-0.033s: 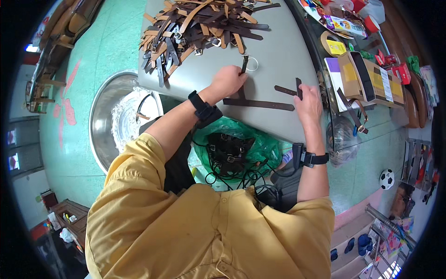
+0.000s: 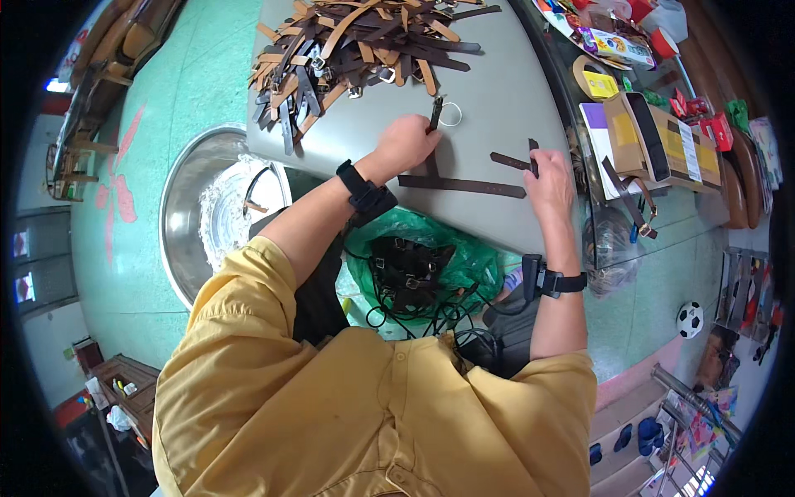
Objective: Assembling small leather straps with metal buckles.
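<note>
My left hand [image 2: 406,142] is closed around a dark brown leather strap [image 2: 436,113], whose upper end sticks out past the fingers. Beside that end lies a thin white loop [image 2: 450,114]. Over to the right, my right hand [image 2: 548,182] pinches another dark strap [image 2: 533,146]; a short strap piece [image 2: 507,160] with holes reaches left from those fingers. Between and below both hands, a long dark brown strap [image 2: 464,185] lies flat across the grey tabletop [image 2: 489,108]. The fingertips of both hands are partly hidden.
A big heap of brown and tan straps [image 2: 364,45] with buckles covers the table's far end. At left stands a metal basin [image 2: 175,240]. Below the table edge sits a green plastic bag [image 2: 480,269] with black buckled straps. A cardboard box [image 2: 687,157] is at right.
</note>
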